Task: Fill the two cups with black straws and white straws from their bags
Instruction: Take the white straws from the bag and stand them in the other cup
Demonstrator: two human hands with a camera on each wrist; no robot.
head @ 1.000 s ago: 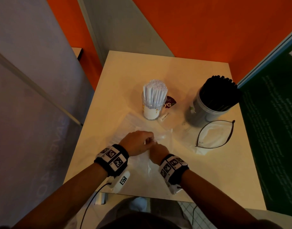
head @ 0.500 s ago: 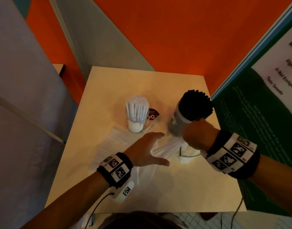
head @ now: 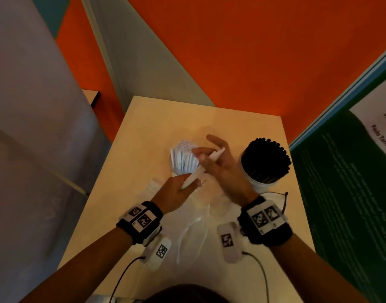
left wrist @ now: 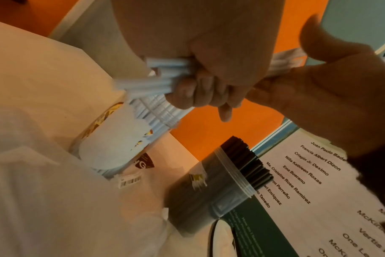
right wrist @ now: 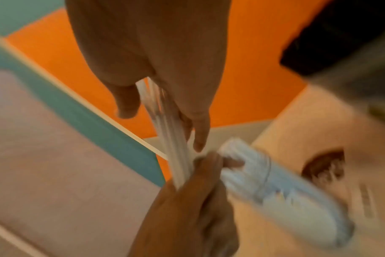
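A small bundle of white straws (head: 202,166) is held slantwise just in front of the clear cup of white straws (head: 183,159). My left hand (head: 186,183) grips the bundle's lower end; in the left wrist view its fingers (left wrist: 200,90) curl round the white straws (left wrist: 156,76). My right hand (head: 206,155) pinches the upper end between thumb and fingers, also seen in the right wrist view on the straws (right wrist: 171,137). The cup packed with black straws (head: 265,164) stands to the right, untouched.
Crumpled clear plastic bags (head: 195,217) lie on the beige table (head: 144,132) under my wrists. A bag with a dark rim (head: 277,199) lies in front of the black cup. An orange wall is behind, a green poster board (head: 345,182) at the right.
My left hand left the bag, where it lay flat, and now grips white straws. My right hand came from beside the black cup to the bundle's other end.
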